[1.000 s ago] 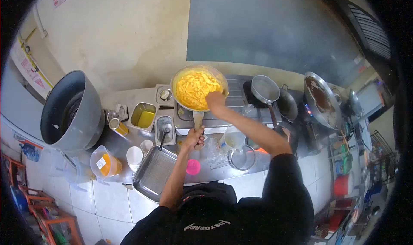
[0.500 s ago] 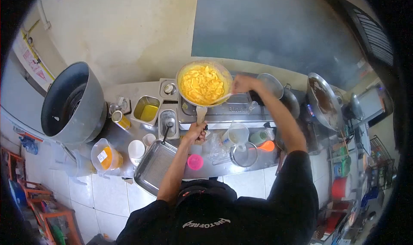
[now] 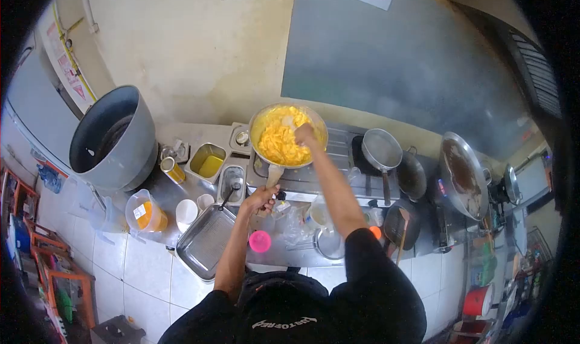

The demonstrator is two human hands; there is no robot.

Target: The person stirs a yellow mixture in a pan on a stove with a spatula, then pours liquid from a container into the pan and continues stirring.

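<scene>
My left hand (image 3: 263, 200) is closed around the pale handle (image 3: 274, 175) of a frying pan (image 3: 324, 140), which sits over the steel stove. Soft yellow lumps that look like scrambled eggs (image 3: 281, 143) fill the pan. Over its right side, my right hand (image 3: 306, 135) is closed on a pale spatula (image 3: 289, 122), whose end rests among the eggs. The hand covers most of the spatula's handle.
Left of the pan stand a large grey pot (image 3: 145, 132), a steel container with yellow liquid (image 3: 210, 166) and a jug (image 3: 158, 218). A steel tray (image 3: 205, 238) and pink cup (image 3: 260, 241) lie nearer me. Rightward are a saucepan (image 3: 382, 149) and wok (image 3: 465, 175).
My right hand has moved left and inward over the pan, bringing the spatula from the right edge to the upper middle of the eggs. My left hand still grips the handle. The view has shifted.
</scene>
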